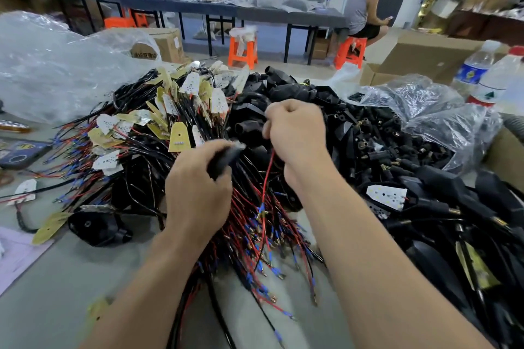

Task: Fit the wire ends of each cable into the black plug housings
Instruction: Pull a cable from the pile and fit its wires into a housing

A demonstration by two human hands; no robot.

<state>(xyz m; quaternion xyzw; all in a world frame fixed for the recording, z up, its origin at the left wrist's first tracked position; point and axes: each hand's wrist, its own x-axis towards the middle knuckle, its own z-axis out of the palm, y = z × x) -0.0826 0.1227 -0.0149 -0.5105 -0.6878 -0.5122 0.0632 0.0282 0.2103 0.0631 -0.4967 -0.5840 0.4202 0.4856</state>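
left grip [198,190]: clenched round a blurred black plug housing [226,156]
right grip [295,133]: fist pinching a red wire [266,176] that hangs below it
cables [255,224]: heaped under both grips
clear bag [442,99]: right of right grip, holds loose housings [397,133]

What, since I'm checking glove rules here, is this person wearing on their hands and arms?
Nothing shows. The left hand and right hand are bare: no gloves, watch or wristband in view. Both forearms are bare as well, with no sleeve down to the frame edge.
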